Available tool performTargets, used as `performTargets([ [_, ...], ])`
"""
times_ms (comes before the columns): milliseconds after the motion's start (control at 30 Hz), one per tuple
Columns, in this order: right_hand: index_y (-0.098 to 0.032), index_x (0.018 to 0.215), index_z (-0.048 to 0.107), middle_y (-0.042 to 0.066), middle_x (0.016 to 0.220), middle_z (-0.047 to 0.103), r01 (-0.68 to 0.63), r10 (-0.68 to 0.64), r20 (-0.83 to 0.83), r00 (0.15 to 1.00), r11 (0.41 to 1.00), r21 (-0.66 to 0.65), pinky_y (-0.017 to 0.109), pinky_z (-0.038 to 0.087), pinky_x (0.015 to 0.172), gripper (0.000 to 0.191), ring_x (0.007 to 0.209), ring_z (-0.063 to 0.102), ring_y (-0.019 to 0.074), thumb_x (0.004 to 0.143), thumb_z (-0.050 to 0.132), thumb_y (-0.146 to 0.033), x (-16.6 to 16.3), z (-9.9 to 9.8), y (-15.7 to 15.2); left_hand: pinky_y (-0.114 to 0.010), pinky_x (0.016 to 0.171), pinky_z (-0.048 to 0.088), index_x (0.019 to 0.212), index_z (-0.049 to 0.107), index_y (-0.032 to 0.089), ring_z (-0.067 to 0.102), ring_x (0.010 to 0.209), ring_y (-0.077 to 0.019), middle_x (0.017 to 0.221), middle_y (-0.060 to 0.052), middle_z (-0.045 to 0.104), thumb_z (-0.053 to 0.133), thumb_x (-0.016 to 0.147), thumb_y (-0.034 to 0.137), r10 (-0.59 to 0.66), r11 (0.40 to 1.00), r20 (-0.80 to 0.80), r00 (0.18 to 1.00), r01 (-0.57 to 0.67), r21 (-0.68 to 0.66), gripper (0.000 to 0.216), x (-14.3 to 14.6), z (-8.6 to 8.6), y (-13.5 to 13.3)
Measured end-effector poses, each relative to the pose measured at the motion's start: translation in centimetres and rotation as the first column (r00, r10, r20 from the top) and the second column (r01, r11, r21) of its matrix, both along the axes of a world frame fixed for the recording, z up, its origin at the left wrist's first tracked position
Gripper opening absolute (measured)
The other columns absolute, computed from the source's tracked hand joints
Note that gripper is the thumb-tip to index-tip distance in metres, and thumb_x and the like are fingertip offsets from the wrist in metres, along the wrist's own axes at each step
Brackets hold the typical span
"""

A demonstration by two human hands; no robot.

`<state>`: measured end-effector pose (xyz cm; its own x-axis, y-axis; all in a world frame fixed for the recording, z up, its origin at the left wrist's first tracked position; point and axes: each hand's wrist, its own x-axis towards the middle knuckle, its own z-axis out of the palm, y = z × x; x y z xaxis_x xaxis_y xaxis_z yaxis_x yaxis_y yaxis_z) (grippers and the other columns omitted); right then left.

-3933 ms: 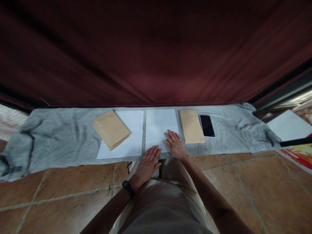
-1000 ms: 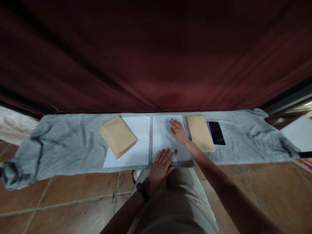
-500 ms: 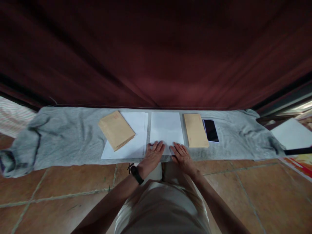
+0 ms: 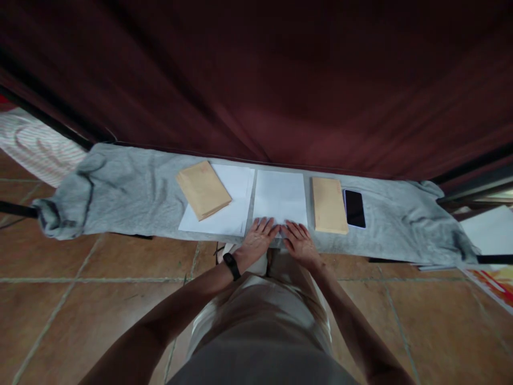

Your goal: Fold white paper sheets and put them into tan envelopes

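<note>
A white sheet of paper [image 4: 279, 197] lies on a grey cloth [image 4: 132, 192] spread over a low surface. My left hand [image 4: 258, 241] and my right hand [image 4: 298, 243] rest flat, side by side, on the sheet's near edge, fingers spread. A black band sits on my left wrist. Left of the sheet lies a stack of white paper [image 4: 234, 214] with a pile of brown envelopes [image 4: 203, 189] on top. To the right of the sheet lies a single brown envelope [image 4: 328, 205].
A black phone [image 4: 355, 208] lies beside the right envelope. A dark red curtain [image 4: 256, 80] hangs behind the cloth. Terracotta floor tiles [image 4: 80, 299] stretch below. White and coloured sheets [image 4: 491, 235] sit at the far right.
My right hand has drawn back from the sheet's upper part to its near edge beside my left hand. The view has tilted and shifted.
</note>
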<state>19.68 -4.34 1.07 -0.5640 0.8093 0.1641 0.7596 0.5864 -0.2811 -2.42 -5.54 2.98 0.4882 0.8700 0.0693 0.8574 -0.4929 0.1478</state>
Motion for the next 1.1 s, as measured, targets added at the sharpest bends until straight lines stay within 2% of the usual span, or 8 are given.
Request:
performTargets([
  [200, -0.023, 0.151, 0.047, 0.010, 0.156, 0.048, -0.048, 0.048, -0.030, 0.998, 0.998, -0.030, 0.051, 0.031, 0.122, 0.050, 0.142, 0.046, 0.0253, 0.101, 0.046, -0.024, 0.1, 0.4, 0.0, -0.050, 0.119, 0.033, 0.147, 0.048, 0.029, 0.045, 0.142, -0.0257, 0.152, -0.008, 0.052, 0.043, 0.094, 0.009, -0.020, 1.000, 0.025, 0.999, 0.020, -0.011, 0.057, -0.2, 0.5, -0.2],
  [333, -0.025, 0.145, 0.056, 0.007, 0.150, 0.055, -0.097, 0.095, -0.041, 0.995, 0.994, -0.049, 0.046, 0.036, 0.120, 0.047, 0.137, 0.052, 0.0225, 0.100, 0.045, -0.016, 0.9, 1.1, 0.1, -0.048, 0.119, 0.034, 0.142, 0.053, 0.027, 0.046, 0.141, -0.0252, 0.151, -0.007, 0.054, 0.044, 0.094, 0.009, -0.051, 0.999, 0.014, 0.999, 0.051, -0.004, 0.052, -0.5, 0.6, -0.8],
  [467, -0.028, 0.141, 0.060, 0.005, 0.147, 0.058, -0.134, 0.133, -0.009, 0.991, 0.989, -0.067, 0.044, 0.040, 0.118, 0.049, 0.134, 0.055, 0.0237, 0.097, 0.049, -0.010, 2.0, 1.9, 0.1, -0.045, 0.119, 0.034, 0.142, 0.054, 0.027, 0.044, 0.144, -0.0227, 0.153, -0.006, 0.052, 0.044, 0.094, 0.008, -0.054, 0.998, 0.050, 0.997, 0.055, -0.017, 0.053, -1.1, 0.4, -1.2],
  [600, -0.030, 0.141, 0.060, 0.003, 0.143, 0.062, -0.131, 0.131, -0.004, 0.991, 0.988, -0.085, 0.042, 0.046, 0.113, 0.056, 0.128, 0.060, 0.0230, 0.092, 0.050, -0.005, 2.7, 3.0, -0.3, -0.042, 0.120, 0.034, 0.145, 0.052, 0.023, 0.044, 0.143, -0.0204, 0.153, -0.008, 0.052, 0.048, 0.092, 0.010, -0.015, 0.999, 0.121, 0.993, 0.021, -0.046, 0.054, -2.7, 0.1, -1.0],
  [800, -0.030, 0.130, 0.068, 0.004, 0.126, 0.072, -0.165, 0.158, -0.063, 0.985, 0.979, -0.123, 0.037, 0.056, 0.098, 0.039, 0.111, 0.070, 0.0217, 0.100, 0.049, -0.016, 3.2, 4.5, -1.1, -0.044, 0.114, 0.044, 0.129, 0.066, 0.025, 0.057, 0.132, -0.0194, 0.140, -0.006, 0.064, 0.052, 0.088, 0.004, -0.031, 0.994, 0.314, 0.949, 0.061, -0.087, 0.048, -5.7, 0.3, -0.5],
  [867, -0.030, 0.128, 0.069, 0.004, 0.122, 0.074, -0.131, 0.115, -0.127, 0.985, 0.983, -0.129, 0.037, 0.058, 0.095, 0.034, 0.107, 0.071, 0.0220, 0.102, 0.050, -0.024, 3.6, 4.3, -1.3, -0.043, 0.108, 0.050, 0.122, 0.070, 0.024, 0.063, 0.122, -0.0197, 0.130, -0.006, 0.070, 0.052, 0.092, 0.008, -0.028, 0.991, 0.404, 0.914, 0.078, -0.109, 0.038, -6.3, 0.7, -0.3],
  [967, -0.030, 0.130, 0.067, 0.004, 0.122, 0.074, -0.051, 0.002, -0.293, 0.956, 0.985, -0.162, 0.037, 0.060, 0.094, 0.032, 0.110, 0.071, 0.0226, 0.102, 0.052, -0.034, 4.7, 3.1, -1.5, -0.039, 0.099, 0.056, 0.112, 0.073, 0.023, 0.070, 0.108, -0.0199, 0.115, -0.005, 0.076, 0.052, 0.099, 0.024, 0.041, 0.983, 0.551, 0.833, 0.066, -0.172, 0.025, -6.6, 1.0, -0.2],
  [1100, -0.030, 0.115, 0.073, 0.003, 0.116, 0.076, 0.021, -0.147, -0.473, 0.869, 0.965, -0.260, 0.039, 0.062, 0.089, 0.027, 0.106, 0.073, 0.0235, 0.101, 0.053, -0.042, 6.0, 1.2, -1.7, -0.037, 0.093, 0.059, 0.109, 0.073, 0.022, 0.071, 0.099, -0.0187, 0.107, -0.005, 0.077, 0.053, 0.100, 0.038, 0.173, 0.966, 0.668, 0.724, 0.006, -0.257, 0.027, -6.7, 0.4, -0.2],
])
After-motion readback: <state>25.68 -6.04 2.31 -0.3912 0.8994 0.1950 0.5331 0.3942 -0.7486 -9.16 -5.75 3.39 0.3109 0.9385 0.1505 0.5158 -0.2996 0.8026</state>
